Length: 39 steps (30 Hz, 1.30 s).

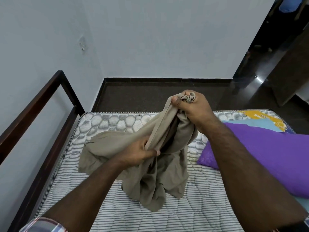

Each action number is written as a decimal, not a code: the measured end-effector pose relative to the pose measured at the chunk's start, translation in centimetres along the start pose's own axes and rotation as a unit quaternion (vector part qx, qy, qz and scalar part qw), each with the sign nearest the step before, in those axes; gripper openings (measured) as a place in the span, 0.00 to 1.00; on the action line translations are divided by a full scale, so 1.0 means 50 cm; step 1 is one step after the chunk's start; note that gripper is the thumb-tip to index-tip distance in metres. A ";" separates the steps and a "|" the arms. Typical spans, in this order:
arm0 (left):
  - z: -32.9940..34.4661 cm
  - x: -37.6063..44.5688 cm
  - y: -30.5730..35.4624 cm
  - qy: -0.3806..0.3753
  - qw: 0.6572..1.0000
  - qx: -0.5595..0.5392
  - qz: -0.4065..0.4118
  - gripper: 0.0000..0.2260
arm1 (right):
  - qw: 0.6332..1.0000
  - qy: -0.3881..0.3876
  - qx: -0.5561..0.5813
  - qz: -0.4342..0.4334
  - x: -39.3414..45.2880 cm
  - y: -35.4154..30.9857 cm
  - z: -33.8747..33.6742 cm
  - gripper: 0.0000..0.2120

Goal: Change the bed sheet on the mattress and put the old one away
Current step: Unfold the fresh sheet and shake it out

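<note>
Bare striped mattress on dark bed frame; pale wall, dark floor; yellow label at far corner, writing unreadable; purple pillow right; beige sheet bunched mid-mattress, right hand gripping it high, left hand pinching its hem.

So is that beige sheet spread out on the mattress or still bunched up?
Bunched up. The beige sheet hangs crumpled from the right hand and left hand, trailing on the bare striped mattress.

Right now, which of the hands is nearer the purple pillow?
Right. The right hand grips the beige sheet just above the purple pillow's left end; the left hand holds the sheet farther left.
</note>
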State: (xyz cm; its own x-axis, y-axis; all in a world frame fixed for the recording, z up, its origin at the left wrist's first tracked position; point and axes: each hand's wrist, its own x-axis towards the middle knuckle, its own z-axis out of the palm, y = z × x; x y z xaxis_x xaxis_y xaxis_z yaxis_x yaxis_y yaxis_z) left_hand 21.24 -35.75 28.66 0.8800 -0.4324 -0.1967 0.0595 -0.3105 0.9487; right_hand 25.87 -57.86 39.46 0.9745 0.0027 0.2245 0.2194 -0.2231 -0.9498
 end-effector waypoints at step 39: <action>-0.072 0.062 0.233 0.210 0.953 -0.125 0.180 0.06 | 0.949 -0.232 -0.213 0.011 -0.022 -0.013 0.027 0.20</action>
State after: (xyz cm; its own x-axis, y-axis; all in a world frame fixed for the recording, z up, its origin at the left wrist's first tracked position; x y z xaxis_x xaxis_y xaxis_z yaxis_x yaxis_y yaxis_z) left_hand 26.37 -37.67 39.99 0.9725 -0.0797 0.2188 -0.2173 0.0273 0.9757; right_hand 24.73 -56.40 39.56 0.9165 0.3999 -0.0080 0.2559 -0.6016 -0.7567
